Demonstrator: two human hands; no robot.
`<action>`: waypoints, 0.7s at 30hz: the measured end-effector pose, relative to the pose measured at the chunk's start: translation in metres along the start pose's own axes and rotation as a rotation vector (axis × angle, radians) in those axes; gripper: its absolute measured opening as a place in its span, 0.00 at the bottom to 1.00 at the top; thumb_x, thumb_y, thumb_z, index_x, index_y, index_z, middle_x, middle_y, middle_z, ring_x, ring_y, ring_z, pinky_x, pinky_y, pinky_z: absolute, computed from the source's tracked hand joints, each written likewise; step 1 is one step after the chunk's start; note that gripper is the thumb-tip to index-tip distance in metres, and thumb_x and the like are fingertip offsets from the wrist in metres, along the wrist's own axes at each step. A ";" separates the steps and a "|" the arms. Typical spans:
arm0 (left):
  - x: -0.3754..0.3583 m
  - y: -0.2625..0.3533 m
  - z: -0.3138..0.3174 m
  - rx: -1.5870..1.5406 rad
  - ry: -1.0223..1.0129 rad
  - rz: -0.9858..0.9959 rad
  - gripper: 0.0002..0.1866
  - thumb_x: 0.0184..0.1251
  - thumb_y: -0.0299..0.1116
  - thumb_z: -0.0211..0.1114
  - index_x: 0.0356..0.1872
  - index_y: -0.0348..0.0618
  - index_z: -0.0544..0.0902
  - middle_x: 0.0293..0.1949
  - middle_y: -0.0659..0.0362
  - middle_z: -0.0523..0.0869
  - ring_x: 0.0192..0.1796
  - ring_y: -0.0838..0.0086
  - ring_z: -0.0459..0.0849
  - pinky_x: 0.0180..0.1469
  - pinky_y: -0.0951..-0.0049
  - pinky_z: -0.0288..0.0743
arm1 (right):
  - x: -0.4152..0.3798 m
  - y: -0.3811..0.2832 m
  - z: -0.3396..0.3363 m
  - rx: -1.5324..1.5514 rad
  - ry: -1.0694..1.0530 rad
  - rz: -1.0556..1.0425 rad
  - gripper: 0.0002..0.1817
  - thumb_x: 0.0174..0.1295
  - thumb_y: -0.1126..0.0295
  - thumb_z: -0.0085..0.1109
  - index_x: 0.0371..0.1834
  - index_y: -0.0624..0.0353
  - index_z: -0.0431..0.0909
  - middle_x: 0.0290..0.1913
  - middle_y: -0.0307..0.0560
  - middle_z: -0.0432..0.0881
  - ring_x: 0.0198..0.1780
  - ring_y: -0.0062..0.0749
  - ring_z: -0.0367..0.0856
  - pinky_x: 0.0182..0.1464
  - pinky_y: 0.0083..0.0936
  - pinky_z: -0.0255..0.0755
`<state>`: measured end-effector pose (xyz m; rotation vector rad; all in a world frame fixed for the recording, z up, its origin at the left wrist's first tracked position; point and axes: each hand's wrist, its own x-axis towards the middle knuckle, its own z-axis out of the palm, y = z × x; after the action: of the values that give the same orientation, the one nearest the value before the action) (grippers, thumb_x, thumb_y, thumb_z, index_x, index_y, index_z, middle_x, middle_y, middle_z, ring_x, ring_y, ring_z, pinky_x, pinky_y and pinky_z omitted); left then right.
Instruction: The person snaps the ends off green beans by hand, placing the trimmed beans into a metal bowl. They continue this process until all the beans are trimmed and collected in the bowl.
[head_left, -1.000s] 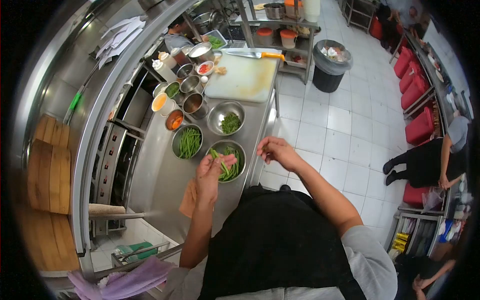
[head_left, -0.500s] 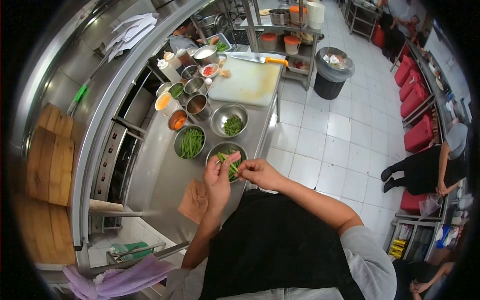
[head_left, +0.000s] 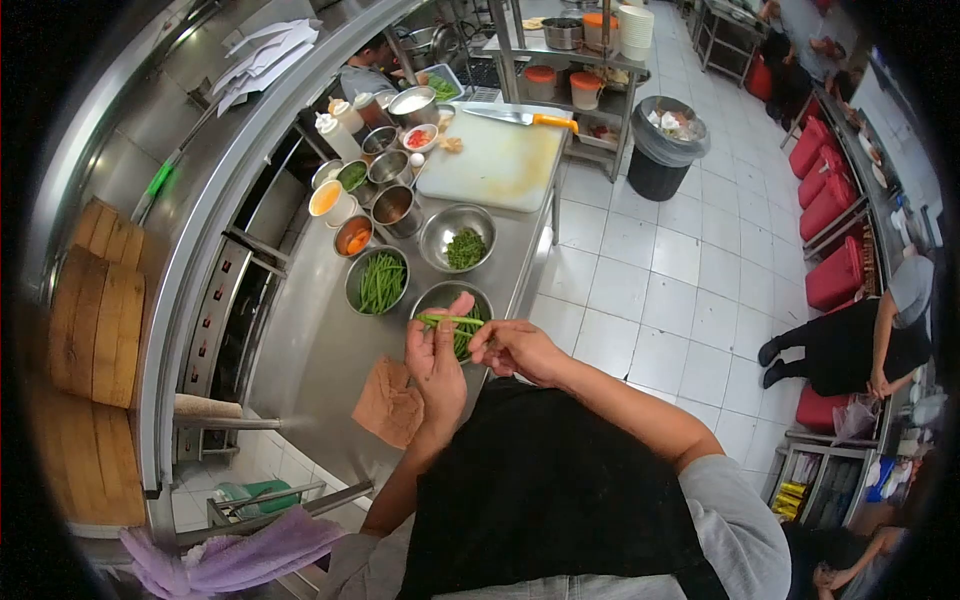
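My left hand (head_left: 436, 362) is closed around a few green beans (head_left: 446, 319), which stick out sideways past the thumb. It hovers over the near rim of a steel bowl (head_left: 430, 292) with more green beans inside. Close by on the right, my right hand (head_left: 518, 352) has its thumb and fingers pinched together near the bean ends. What sits in that pinch is too small to make out. Another steel bowl of long green beans (head_left: 381, 284) stands farther left. Behind is a bowl (head_left: 440, 228) holding small chopped green pieces (head_left: 466, 249).
A white cutting board (head_left: 490, 165) carries a yellow-handled knife (head_left: 540, 120). Several sauce and ingredient containers (head_left: 397, 208) crowd the counter's back left. A brown paper towel (head_left: 389, 402) lies beside my left forearm. A trash bin (head_left: 662, 175) and a co-worker (head_left: 850, 335) are on the right.
The beans in my left hand have turned from slanted to nearly level. My right fingers have loosened slightly and shifted a little away from the beans.
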<state>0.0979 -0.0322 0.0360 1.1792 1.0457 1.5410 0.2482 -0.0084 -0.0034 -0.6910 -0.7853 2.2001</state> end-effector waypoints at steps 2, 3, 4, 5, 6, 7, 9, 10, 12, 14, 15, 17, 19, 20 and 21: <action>-0.003 0.003 0.005 0.009 -0.006 -0.033 0.07 0.82 0.28 0.48 0.52 0.35 0.68 0.59 0.37 0.81 0.64 0.56 0.81 0.67 0.61 0.73 | 0.000 -0.002 0.005 -0.002 -0.010 -0.019 0.13 0.71 0.70 0.45 0.44 0.64 0.80 0.36 0.44 0.83 0.28 0.20 0.71 0.28 0.19 0.65; -0.005 0.004 0.006 0.018 -0.006 -0.063 0.07 0.82 0.28 0.49 0.52 0.35 0.68 0.59 0.37 0.81 0.64 0.57 0.81 0.67 0.61 0.74 | 0.000 -0.002 0.007 -0.007 -0.024 -0.034 0.14 0.73 0.67 0.47 0.44 0.63 0.81 0.35 0.42 0.84 0.28 0.18 0.72 0.28 0.18 0.65; -0.005 0.002 0.005 0.018 -0.006 -0.065 0.07 0.82 0.28 0.49 0.52 0.35 0.68 0.59 0.37 0.81 0.64 0.57 0.81 0.67 0.61 0.74 | -0.001 -0.004 0.007 -0.005 -0.023 -0.033 0.14 0.73 0.67 0.47 0.44 0.63 0.81 0.35 0.42 0.84 0.28 0.18 0.72 0.28 0.18 0.65; -0.005 -0.001 0.004 0.034 -0.014 -0.042 0.07 0.82 0.28 0.49 0.52 0.35 0.68 0.59 0.37 0.82 0.63 0.58 0.81 0.66 0.63 0.74 | -0.001 -0.005 0.007 -0.094 -0.016 -0.034 0.14 0.73 0.66 0.48 0.42 0.63 0.82 0.33 0.41 0.83 0.28 0.18 0.72 0.29 0.18 0.65; -0.006 -0.004 0.003 0.048 -0.023 -0.018 0.07 0.82 0.28 0.49 0.53 0.35 0.68 0.59 0.37 0.82 0.63 0.58 0.81 0.65 0.64 0.75 | -0.001 -0.007 0.007 -0.184 -0.009 -0.034 0.13 0.73 0.66 0.49 0.41 0.62 0.82 0.32 0.40 0.82 0.28 0.17 0.72 0.29 0.17 0.65; -0.007 -0.005 0.003 0.047 -0.021 -0.019 0.07 0.82 0.28 0.49 0.53 0.35 0.68 0.59 0.37 0.82 0.63 0.58 0.81 0.65 0.64 0.75 | -0.003 -0.008 0.009 -0.185 -0.009 -0.032 0.13 0.73 0.66 0.49 0.41 0.62 0.82 0.32 0.40 0.82 0.28 0.17 0.72 0.29 0.17 0.65; -0.009 -0.006 0.002 0.059 -0.067 -0.010 0.07 0.81 0.26 0.49 0.53 0.36 0.69 0.58 0.38 0.83 0.62 0.59 0.82 0.66 0.63 0.72 | -0.006 -0.010 0.013 -0.299 0.042 -0.093 0.12 0.71 0.67 0.51 0.39 0.61 0.82 0.31 0.38 0.81 0.28 0.17 0.72 0.29 0.18 0.66; -0.011 -0.006 0.002 0.062 -0.060 -0.007 0.07 0.81 0.26 0.49 0.53 0.36 0.69 0.58 0.38 0.83 0.62 0.59 0.82 0.66 0.63 0.72 | -0.004 -0.009 0.013 -0.301 0.035 -0.091 0.12 0.71 0.67 0.51 0.39 0.61 0.82 0.31 0.38 0.81 0.28 0.17 0.72 0.29 0.18 0.66; -0.015 -0.005 0.002 0.458 -0.134 0.432 0.11 0.77 0.22 0.52 0.55 0.34 0.77 0.57 0.49 0.86 0.57 0.66 0.83 0.60 0.68 0.77 | 0.000 -0.003 0.009 -0.334 0.165 -0.229 0.11 0.69 0.68 0.50 0.38 0.62 0.81 0.30 0.38 0.80 0.26 0.18 0.70 0.28 0.20 0.64; -0.008 0.007 -0.004 0.542 -0.159 0.479 0.11 0.78 0.22 0.50 0.57 0.34 0.74 0.57 0.47 0.86 0.58 0.64 0.83 0.66 0.64 0.70 | 0.010 0.008 -0.015 -0.200 0.188 -0.154 0.11 0.68 0.68 0.50 0.38 0.62 0.81 0.29 0.38 0.79 0.25 0.19 0.69 0.28 0.20 0.62; -0.002 0.015 -0.006 0.617 -0.186 0.528 0.12 0.79 0.22 0.48 0.58 0.34 0.71 0.56 0.44 0.85 0.58 0.62 0.83 0.72 0.60 0.63 | 0.013 0.010 -0.024 -0.075 0.218 -0.081 0.11 0.67 0.68 0.49 0.37 0.62 0.80 0.29 0.38 0.78 0.25 0.20 0.67 0.28 0.20 0.61; 0.020 0.030 -0.016 0.657 0.012 0.322 0.11 0.79 0.24 0.49 0.56 0.33 0.74 0.52 0.46 0.87 0.55 0.63 0.86 0.64 0.65 0.72 | 0.014 0.003 -0.026 -0.026 0.185 -0.061 0.12 0.68 0.67 0.47 0.39 0.63 0.79 0.29 0.39 0.77 0.25 0.20 0.65 0.28 0.20 0.58; 0.057 0.028 -0.044 0.486 0.170 0.133 0.10 0.80 0.25 0.50 0.53 0.33 0.76 0.51 0.47 0.88 0.52 0.64 0.87 0.58 0.67 0.77 | 0.021 -0.005 -0.028 -0.060 0.215 -0.014 0.13 0.67 0.69 0.45 0.42 0.63 0.79 0.30 0.38 0.77 0.26 0.20 0.66 0.29 0.19 0.60; 0.079 0.019 -0.067 0.391 0.214 0.081 0.09 0.80 0.26 0.51 0.51 0.33 0.77 0.50 0.48 0.88 0.50 0.65 0.88 0.55 0.68 0.79 | 0.027 -0.012 -0.029 -0.041 0.203 -0.028 0.13 0.69 0.69 0.44 0.45 0.62 0.78 0.32 0.37 0.77 0.28 0.20 0.67 0.29 0.19 0.62; 0.098 0.010 -0.095 0.440 0.178 0.055 0.09 0.79 0.27 0.53 0.50 0.32 0.77 0.49 0.48 0.88 0.48 0.65 0.88 0.54 0.68 0.79 | 0.034 -0.023 -0.030 -0.045 0.204 -0.023 0.13 0.69 0.69 0.44 0.45 0.62 0.78 0.32 0.37 0.77 0.28 0.20 0.67 0.29 0.19 0.62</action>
<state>-0.0097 0.0515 0.0486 1.3903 1.5390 1.5230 0.2564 0.0403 -0.0159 -0.9075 -0.7354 2.0577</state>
